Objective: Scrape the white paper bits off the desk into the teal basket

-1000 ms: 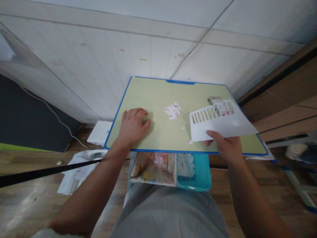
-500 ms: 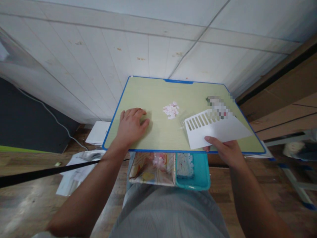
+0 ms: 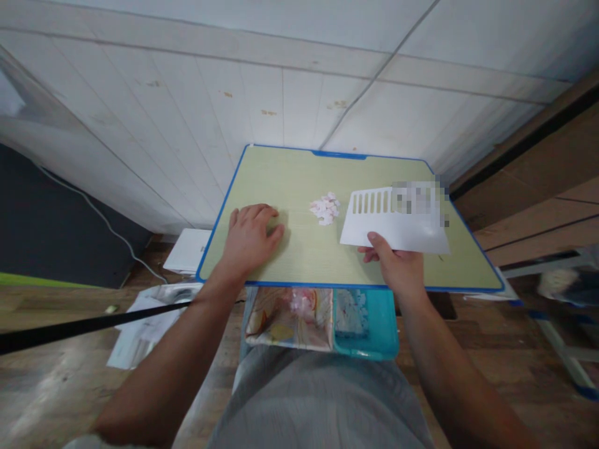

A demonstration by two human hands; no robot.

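Note:
On the left part of the pale green table top, my left hand rests palm down, fingers slightly bent and apart, with nothing in it. My right hand grips the near edge of a flat white card with a row of slots cut along its far side, thumb on top and fingers underneath. The card is held over the right half of the table; its far right part is blurred out. Between the hands and farther back lies a small heap of pale pinkish-white pieces, touched by neither hand.
A patterned cloth or bag and a turquoise tray sit below the table's front edge, by my lap. A white panelled wall rises behind the table. A black strap crosses at lower left.
My right hand has moved left and slightly away from me, turning the card so its slotted edge runs straighter and nearer the heap. The left hand and the heap have stayed in place.

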